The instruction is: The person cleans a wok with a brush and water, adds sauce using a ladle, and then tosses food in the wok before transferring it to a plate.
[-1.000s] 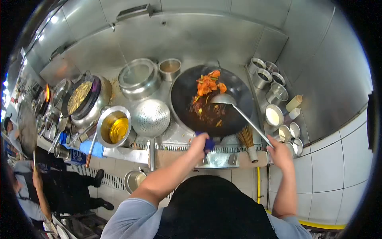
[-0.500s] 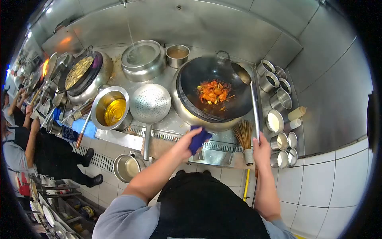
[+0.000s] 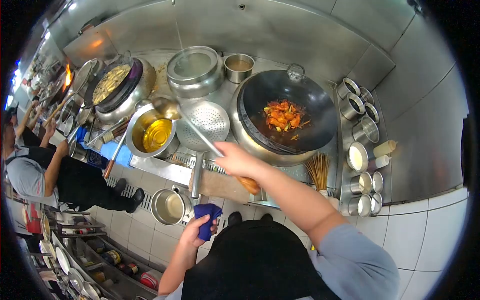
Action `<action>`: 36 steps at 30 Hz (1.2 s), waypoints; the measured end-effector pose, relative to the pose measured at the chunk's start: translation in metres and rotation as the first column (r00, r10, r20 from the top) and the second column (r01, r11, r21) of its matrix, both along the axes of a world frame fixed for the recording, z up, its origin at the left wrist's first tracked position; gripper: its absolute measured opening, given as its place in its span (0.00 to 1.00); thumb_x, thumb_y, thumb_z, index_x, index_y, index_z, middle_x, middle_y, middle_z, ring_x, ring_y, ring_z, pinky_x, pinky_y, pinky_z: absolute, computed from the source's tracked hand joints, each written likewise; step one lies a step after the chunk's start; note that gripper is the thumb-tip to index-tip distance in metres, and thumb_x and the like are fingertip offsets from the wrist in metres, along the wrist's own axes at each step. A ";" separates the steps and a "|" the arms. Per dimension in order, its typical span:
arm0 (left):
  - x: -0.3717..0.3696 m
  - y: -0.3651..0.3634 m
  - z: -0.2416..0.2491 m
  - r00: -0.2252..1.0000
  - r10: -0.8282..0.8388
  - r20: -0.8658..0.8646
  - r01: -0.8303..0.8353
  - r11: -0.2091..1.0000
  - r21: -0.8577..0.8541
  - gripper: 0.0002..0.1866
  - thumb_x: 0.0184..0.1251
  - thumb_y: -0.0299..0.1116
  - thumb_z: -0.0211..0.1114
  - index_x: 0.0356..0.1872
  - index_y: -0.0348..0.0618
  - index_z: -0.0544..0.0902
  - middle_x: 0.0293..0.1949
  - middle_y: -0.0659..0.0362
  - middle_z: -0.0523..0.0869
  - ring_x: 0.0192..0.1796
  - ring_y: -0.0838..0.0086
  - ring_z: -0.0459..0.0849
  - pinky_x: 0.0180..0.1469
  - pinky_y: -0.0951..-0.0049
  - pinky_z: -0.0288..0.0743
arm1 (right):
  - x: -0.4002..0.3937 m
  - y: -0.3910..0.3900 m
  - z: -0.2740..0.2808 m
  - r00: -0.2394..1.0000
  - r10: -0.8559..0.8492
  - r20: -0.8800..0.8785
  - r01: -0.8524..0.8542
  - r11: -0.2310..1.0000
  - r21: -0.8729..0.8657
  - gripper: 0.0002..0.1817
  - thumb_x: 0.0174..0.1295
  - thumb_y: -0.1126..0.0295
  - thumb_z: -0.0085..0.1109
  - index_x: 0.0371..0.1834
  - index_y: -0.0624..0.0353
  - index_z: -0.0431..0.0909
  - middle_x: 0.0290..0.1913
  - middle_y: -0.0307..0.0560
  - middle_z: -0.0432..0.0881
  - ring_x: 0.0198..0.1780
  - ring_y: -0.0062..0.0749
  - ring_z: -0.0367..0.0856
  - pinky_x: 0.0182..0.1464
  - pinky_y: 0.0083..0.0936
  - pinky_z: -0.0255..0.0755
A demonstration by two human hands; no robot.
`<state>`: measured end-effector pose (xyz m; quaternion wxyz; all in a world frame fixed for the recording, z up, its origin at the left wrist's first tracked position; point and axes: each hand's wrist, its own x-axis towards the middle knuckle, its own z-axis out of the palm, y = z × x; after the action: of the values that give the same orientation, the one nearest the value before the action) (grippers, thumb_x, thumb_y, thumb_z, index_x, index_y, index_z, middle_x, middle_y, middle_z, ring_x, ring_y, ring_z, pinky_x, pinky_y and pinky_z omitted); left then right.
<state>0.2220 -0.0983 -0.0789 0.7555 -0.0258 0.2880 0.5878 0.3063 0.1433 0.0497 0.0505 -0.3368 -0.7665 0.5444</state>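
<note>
My right hand (image 3: 237, 159) is closed round the shaft of a long ladle (image 3: 200, 134), whose wooden grip sticks out below the wrist. The ladle's bowl hangs near the rim of a metal pot (image 3: 131, 131) holding yellow oil (image 3: 157, 135). Under the shaft lies a perforated skimmer (image 3: 205, 117) with its handle toward me. Low in front of my apron, my left hand (image 3: 194, 232) grips a folded dark blue cloth (image 3: 208, 220). To the right, orange-red food pieces (image 3: 284, 116) sit in a black wok (image 3: 320, 125), which neither hand touches.
Several seasoning tins (image 3: 357, 156) and squeeze bottles (image 3: 385, 148) line the right side. A bamboo brush (image 3: 317, 167) stands by the wok. Another wok of food (image 3: 111, 85) is at left, near a co-worker (image 3: 75, 172). A pot (image 3: 167, 206) sits low in front.
My right hand has swung left, carrying the ladle from the wok's right edge to the oil pot. My left hand has drawn down and back with the cloth. The view has shifted slightly.
</note>
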 end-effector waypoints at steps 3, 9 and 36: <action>-0.003 -0.025 -0.008 0.995 0.089 -0.046 -0.091 0.995 -0.048 0.20 0.59 0.36 0.65 0.49 0.39 0.71 0.30 0.57 0.78 0.26 0.74 0.73 0.27 0.75 0.67 | -0.064 0.003 -0.048 0.986 0.071 0.151 -0.112 0.951 0.287 0.14 0.54 0.72 0.53 0.44 0.64 0.75 0.41 0.62 0.81 0.45 0.54 0.80 0.47 0.41 0.73; -0.009 -0.056 -0.015 0.970 0.240 -0.035 -0.242 0.964 -0.105 0.17 0.60 0.37 0.64 0.45 0.40 0.72 0.31 0.56 0.79 0.26 0.73 0.74 0.26 0.74 0.67 | -0.121 -0.007 -0.067 0.933 0.170 0.317 -0.249 0.941 0.229 0.06 0.50 0.75 0.54 0.23 0.68 0.78 0.26 0.60 0.82 0.33 0.52 0.83 0.35 0.41 0.75; 0.093 0.221 0.050 0.956 -0.260 -0.132 0.279 0.949 0.148 0.24 0.69 0.57 0.50 0.48 0.46 0.73 0.38 0.56 0.82 0.31 0.72 0.80 0.25 0.75 0.73 | 0.265 -0.024 0.018 0.675 -0.732 0.092 0.576 0.601 0.554 0.29 0.58 0.72 0.51 0.66 0.57 0.64 0.49 0.67 0.78 0.49 0.60 0.77 0.50 0.41 0.72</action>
<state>0.3146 0.1224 -0.0293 0.8111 0.1091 0.2809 0.5013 0.5715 0.1189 0.0678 0.2099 -0.6541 -0.6934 0.2175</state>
